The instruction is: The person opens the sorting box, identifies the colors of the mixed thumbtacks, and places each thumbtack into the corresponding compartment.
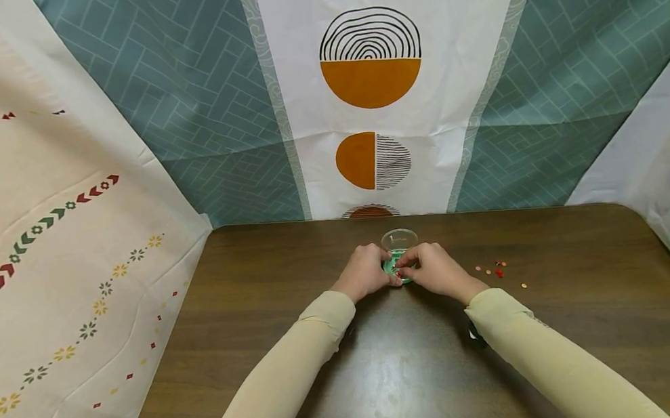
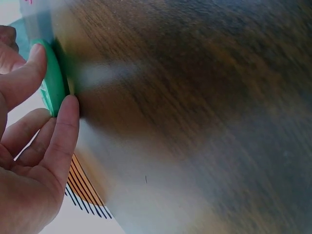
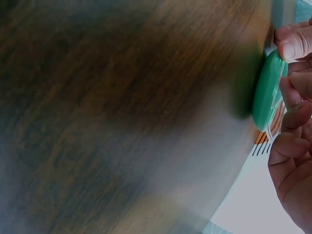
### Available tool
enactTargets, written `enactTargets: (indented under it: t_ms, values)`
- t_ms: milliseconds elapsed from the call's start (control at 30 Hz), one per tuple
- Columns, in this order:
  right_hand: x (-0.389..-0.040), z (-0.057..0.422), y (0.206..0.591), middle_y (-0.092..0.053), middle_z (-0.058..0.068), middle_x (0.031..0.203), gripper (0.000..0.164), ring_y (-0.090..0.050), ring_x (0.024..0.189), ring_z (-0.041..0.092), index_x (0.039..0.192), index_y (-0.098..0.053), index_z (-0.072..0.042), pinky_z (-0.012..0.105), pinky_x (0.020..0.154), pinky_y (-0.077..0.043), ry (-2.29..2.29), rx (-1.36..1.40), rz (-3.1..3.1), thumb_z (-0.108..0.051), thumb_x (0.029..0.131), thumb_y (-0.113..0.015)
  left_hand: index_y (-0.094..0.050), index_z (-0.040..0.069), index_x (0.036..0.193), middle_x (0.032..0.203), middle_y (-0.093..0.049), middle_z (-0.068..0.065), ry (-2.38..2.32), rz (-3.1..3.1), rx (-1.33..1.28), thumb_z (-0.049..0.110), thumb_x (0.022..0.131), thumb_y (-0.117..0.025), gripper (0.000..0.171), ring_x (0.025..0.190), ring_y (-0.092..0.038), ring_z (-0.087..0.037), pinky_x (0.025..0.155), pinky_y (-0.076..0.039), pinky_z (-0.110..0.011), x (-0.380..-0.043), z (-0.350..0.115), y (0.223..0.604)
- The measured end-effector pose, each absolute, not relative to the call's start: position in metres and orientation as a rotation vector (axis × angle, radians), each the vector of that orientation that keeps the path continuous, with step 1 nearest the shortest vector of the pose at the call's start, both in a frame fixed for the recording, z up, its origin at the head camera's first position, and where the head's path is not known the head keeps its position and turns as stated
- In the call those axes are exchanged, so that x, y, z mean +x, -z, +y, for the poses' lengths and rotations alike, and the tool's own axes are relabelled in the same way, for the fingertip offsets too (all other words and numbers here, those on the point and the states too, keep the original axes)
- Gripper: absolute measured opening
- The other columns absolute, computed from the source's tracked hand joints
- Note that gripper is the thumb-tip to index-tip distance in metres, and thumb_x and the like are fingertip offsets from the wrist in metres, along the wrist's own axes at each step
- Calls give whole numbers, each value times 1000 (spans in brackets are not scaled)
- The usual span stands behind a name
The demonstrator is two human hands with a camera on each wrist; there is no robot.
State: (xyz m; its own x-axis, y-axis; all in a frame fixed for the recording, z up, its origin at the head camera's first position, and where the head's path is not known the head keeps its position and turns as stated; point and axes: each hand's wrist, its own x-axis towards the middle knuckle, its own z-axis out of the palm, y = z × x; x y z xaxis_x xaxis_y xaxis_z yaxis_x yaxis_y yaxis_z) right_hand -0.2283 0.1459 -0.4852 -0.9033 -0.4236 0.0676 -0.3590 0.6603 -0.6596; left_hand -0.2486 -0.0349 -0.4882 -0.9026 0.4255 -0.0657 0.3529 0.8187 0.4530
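A shallow round green case [image 1: 391, 264] rests on the table between the hands, a clear round cover [image 1: 399, 235] on its far side. My left hand [image 1: 368, 270] grips the case's rim from the left. In the left wrist view, the left thumb [image 2: 36, 61] lies on one edge and the fingers on another. My right hand [image 1: 436, 270] reaches over the case from the right with bent fingers, thumb and index finger pinching at a tiny red piece [image 1: 398, 274]. Seen from the right wrist, these fingertips overlap the case's open side; the rest of the piece is hidden.
Right of the right hand, several small orange discs [image 1: 523, 285] and red pieces [image 1: 499, 273] lie scattered on the dark wooden table [image 1: 273, 324]. A patterned curtain [image 1: 220, 112] hangs behind the table's far edge, with pale cloth [image 1: 71, 264] along the left.
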Motion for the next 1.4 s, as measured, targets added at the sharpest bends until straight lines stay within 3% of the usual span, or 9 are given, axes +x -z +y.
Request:
enactTargets:
  t_ms: [267, 367, 533, 633, 900, 1100, 1400]
  values:
    - [-233, 189, 472, -65, -5, 92, 13, -59, 79, 8, 97, -71, -11, 27, 68, -48, 1099, -599, 2850, -14, 86, -65, -68, 14, 112, 112, -62, 6, -677, 2842, 597, 46, 65, -81, 59, 103, -55, -10, 84, -40, -21, -250, -35, 487]
    - [-234, 217, 463, -65, -3, 92, 13, -60, 71, 12, 98, -71, -13, 30, 62, -49, 1124, -511, 2869, -15, 87, -65, -68, 14, 113, 112, -62, 6, -681, 2841, 593, 46, 64, -82, 60, 104, -54, -10, 86, -40, -21, -251, -36, 488]
    - [-231, 254, 450, -66, -2, 94, 11, -61, 70, 14, 98, -70, -19, 31, 58, -48, 1088, -364, 2934, -20, 88, -64, -67, 13, 114, 114, -62, 5, -697, 2836, 590, 45, 65, -82, 61, 107, -53, -11, 87, -40, -22, -251, -38, 488]
    - [-228, 267, 450, -66, 0, 95, 13, -61, 75, 14, 99, -70, -16, 30, 60, -48, 1033, -362, 2960, -19, 88, -64, -67, 13, 113, 113, -62, 4, -713, 2825, 575, 45, 64, -82, 60, 105, -54, -11, 85, -40, -22, -250, -40, 489]
    - [-221, 280, 470, -66, 1, 92, 17, -61, 80, 14, 102, -69, -7, 35, 70, -48, 878, -355, 2886, -12, 87, -63, -68, 12, 112, 111, -63, 5, -722, 2810, 572, 45, 64, -82, 60, 102, -54, -10, 83, -41, -21, -248, -40, 492]
    - [-221, 280, 474, -66, -1, 85, 15, -59, 71, 13, 99, -68, -4, 30, 60, -47, 835, -379, 2784, -9, 86, -63, -68, 11, 112, 112, -62, 5, -723, 2811, 566, 44, 64, -82, 60, 103, -54, -10, 84, -41, -22, -249, -38, 491]
    - [-219, 279, 472, -65, -9, 82, 8, -54, 73, 11, 90, -71, -14, 31, 63, -44, 612, -423, 2849, -18, 85, -66, -68, 12, 113, 112, -62, 5, -721, 2818, 571, 43, 64, -83, 60, 104, -54, -10, 86, -40, -23, -249, -35, 489]
